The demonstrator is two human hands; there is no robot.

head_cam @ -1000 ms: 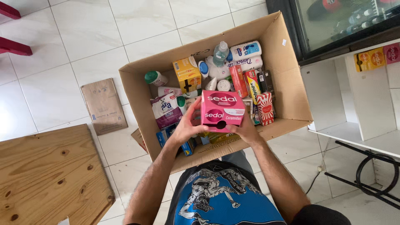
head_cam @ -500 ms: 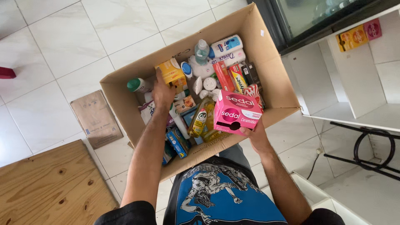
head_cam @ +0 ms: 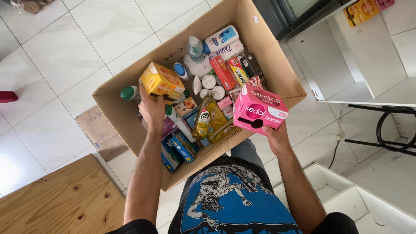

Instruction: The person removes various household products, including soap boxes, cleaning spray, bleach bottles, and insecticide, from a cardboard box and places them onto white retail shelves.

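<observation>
Gripping yellow box [head_cam: 162,82], pink box [head_cam: 259,110]

Both bare forearms reach up from the lower edge toward twelve o'clock, the left one nearly straight, the right one slanting toward eleven. The left hand [head_cam: 151,108] sits at about ten o'clock from centre, fingers curled upward in a grasp. The right hand [head_cam: 274,134] lies at about three o'clock, palm up, fingers closed in a grip.

A wooden table [head_cam: 56,203] sits near a flattened cardboard piece [head_cam: 100,132] on the white tiled floor [head_cam: 65,56].
</observation>
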